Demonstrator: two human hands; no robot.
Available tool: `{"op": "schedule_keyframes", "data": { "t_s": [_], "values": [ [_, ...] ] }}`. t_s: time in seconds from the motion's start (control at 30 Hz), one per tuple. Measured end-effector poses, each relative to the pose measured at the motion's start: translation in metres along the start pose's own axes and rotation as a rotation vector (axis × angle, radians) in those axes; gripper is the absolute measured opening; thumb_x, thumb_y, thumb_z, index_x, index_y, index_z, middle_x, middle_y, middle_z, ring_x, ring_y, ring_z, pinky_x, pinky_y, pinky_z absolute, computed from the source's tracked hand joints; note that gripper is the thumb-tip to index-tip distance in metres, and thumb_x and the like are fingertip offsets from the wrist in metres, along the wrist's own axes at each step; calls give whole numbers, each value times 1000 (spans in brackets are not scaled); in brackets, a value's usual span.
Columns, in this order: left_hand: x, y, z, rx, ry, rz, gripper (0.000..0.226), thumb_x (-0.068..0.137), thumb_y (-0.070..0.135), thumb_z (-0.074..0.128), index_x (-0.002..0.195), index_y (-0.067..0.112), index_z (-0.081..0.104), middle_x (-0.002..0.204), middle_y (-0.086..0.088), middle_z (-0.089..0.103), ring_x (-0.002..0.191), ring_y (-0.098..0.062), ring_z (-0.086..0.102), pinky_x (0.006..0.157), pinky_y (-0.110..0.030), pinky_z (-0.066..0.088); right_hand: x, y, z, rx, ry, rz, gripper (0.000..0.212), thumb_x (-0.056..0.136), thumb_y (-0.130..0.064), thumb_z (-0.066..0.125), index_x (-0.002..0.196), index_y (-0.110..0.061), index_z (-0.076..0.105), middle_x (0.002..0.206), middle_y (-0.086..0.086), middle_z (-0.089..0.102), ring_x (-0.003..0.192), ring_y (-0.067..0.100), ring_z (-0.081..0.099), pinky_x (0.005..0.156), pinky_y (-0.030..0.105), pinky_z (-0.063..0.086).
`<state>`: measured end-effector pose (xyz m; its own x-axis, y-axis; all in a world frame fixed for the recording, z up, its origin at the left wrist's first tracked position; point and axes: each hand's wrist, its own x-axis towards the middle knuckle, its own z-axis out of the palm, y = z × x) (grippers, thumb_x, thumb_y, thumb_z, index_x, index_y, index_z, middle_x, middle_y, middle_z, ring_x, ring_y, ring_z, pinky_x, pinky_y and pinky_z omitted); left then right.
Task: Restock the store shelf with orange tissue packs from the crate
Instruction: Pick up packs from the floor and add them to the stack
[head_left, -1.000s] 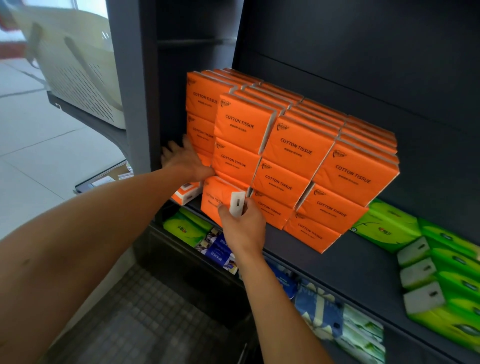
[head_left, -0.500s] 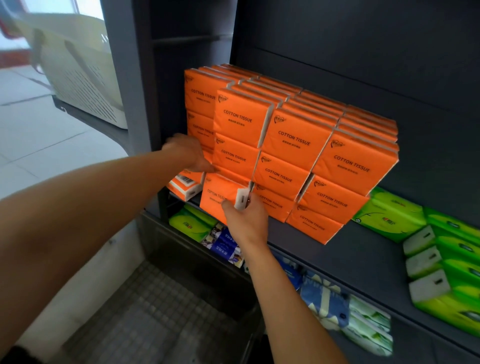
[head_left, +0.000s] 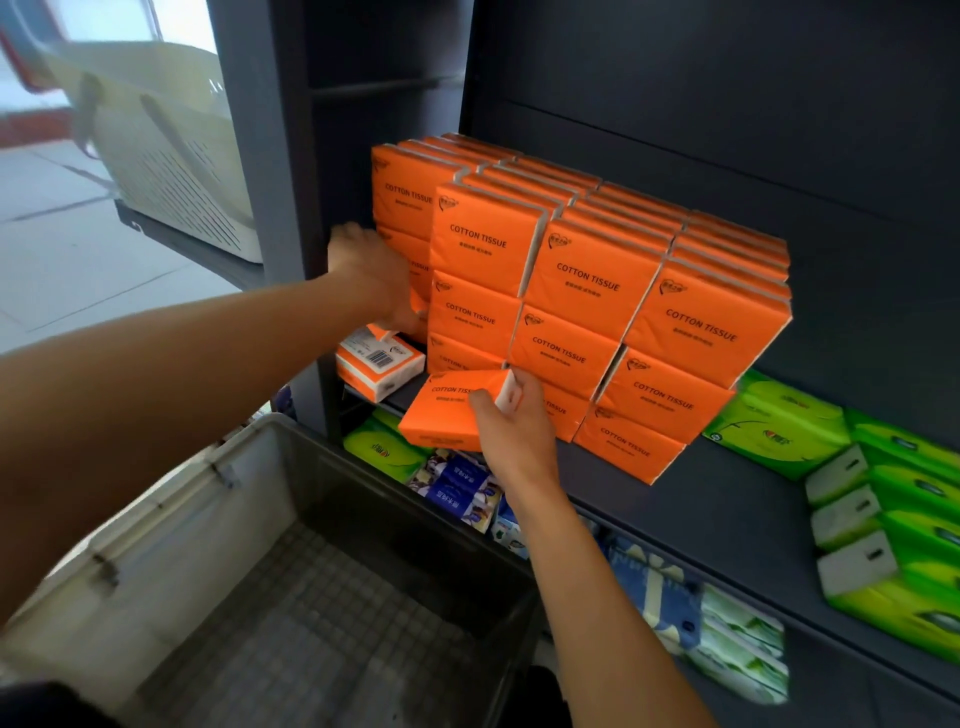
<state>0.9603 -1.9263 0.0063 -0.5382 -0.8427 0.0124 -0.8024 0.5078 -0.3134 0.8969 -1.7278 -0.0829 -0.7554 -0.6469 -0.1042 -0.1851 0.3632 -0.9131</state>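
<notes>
- The right hand (head_left: 514, 436) is gripping an orange pack (head_left: 447, 410), holding it tilted at the shelf (head_left: 727, 499) edge, just before the orange stack (head_left: 587, 291).
- The left hand (head_left: 376, 275) is pressing, fingers spread, against the stack's left side.
- A loose pack (head_left: 379, 364) is lying below it.
- The crate (head_left: 291, 597) is sitting beneath both arms.

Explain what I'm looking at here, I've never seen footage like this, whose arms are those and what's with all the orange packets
There is no machine here. A person wears one camera on the head, looking forward and down, so the two bare arms are their own. The right hand grips one orange plastic-wrapped tissue pack, tilted at the front edge of the dark grey metal shelf. The left hand presses against the left side of the stacked wall of orange tissue packs. One pack lying barcode side up sits beside the stack. Green tissue packs lie to the right. Below stands the grey plastic crate; what shows of its inside looks empty.
</notes>
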Motion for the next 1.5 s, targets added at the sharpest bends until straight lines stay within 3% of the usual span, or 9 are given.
{"op": "schedule_keyframes", "data": {
  "t_s": [0.3, 0.4, 0.57, 0.7, 0.83, 0.97, 1.13, 1.3, 1.5],
  "values": [
    [-13, 3, -20, 163, 21, 73, 100, 67, 84, 51, 136, 11, 49, 131, -17, 50, 121, -36, 45, 106, -43, 34, 3, -1, 7, 50, -48, 42, 63, 82, -50, 58, 140, -40, 35, 126, -10, 57, 103, 12, 61, 86, 40, 54],
    [-21, 2, -26, 118, -52, 100, 93, 69, 79, 55, 136, 14, 48, 130, -15, 51, 120, -35, 47, 103, -43, 37, 4, -2, 7, 151, -82, 99, 54, 87, -40, 62, 135, -34, 38, 115, -4, 62, 93, 14, 63, 76, 35, 54],
    [-49, 0, -15, -87, -23, 156, 103, 64, 84, 59, 141, 18, 38, 134, -18, 46, 121, -38, 47, 99, -44, 40, 9, -5, 7, 278, -156, 179, 55, 89, -34, 65, 135, -33, 34, 117, 3, 61, 103, 22, 63, 90, 44, 56],
    [-77, 5, 19, -424, 8, 180, 99, 69, 83, 56, 142, 20, 31, 136, -19, 43, 123, -39, 45, 98, -47, 41, 7, -8, 10, 339, -198, 206, 46, 93, -27, 62, 130, -33, 34, 115, 0, 60, 101, 20, 63, 85, 42, 58],
    [-93, 14, 51, -673, -16, 207, 103, 64, 92, 37, 142, 25, 28, 138, -16, 42, 125, -37, 45, 100, -53, 43, 6, -8, 14, 379, -229, 258, 32, 97, -42, 52, 125, -29, 44, 121, 9, 61, 103, 26, 65, 84, 46, 59],
    [-104, 22, 72, -732, 29, 314, 91, 73, 86, 25, 143, 27, 28, 135, -12, 44, 122, -31, 46, 102, -48, 41, 3, -9, 13, 410, -301, 274, 71, 79, -71, 63, 134, -30, 45, 120, 4, 65, 102, 24, 67, 73, 40, 61],
    [-102, 11, 79, -868, -75, 518, 70, 95, 68, 20, 153, 30, 24, 150, -2, 36, 135, -19, 35, 111, -35, 28, 7, -8, 10, 386, -246, 348, 66, 79, -53, 70, 134, -25, 48, 113, 8, 67, 96, 26, 69, 56, 32, 59],
    [-68, -6, 85, -810, 41, 372, 66, 87, 61, 43, 141, 25, 42, 140, -6, 45, 123, -26, 50, 101, -45, 45, 18, -10, -1, 317, -256, 399, 60, 81, -51, 69, 130, -26, 46, 112, 8, 63, 96, 27, 66, 55, 31, 58],
    [-25, -6, 77, -601, -185, 125, 95, 74, 50, 78, 148, 18, 28, 144, -19, 27, 120, -39, 51, 97, -42, 46, 23, -9, -2, 280, -275, 393, 61, 82, -49, 69, 133, -28, 42, 113, 6, 62, 96, 24, 65, 54, 30, 57]
  ]
}}
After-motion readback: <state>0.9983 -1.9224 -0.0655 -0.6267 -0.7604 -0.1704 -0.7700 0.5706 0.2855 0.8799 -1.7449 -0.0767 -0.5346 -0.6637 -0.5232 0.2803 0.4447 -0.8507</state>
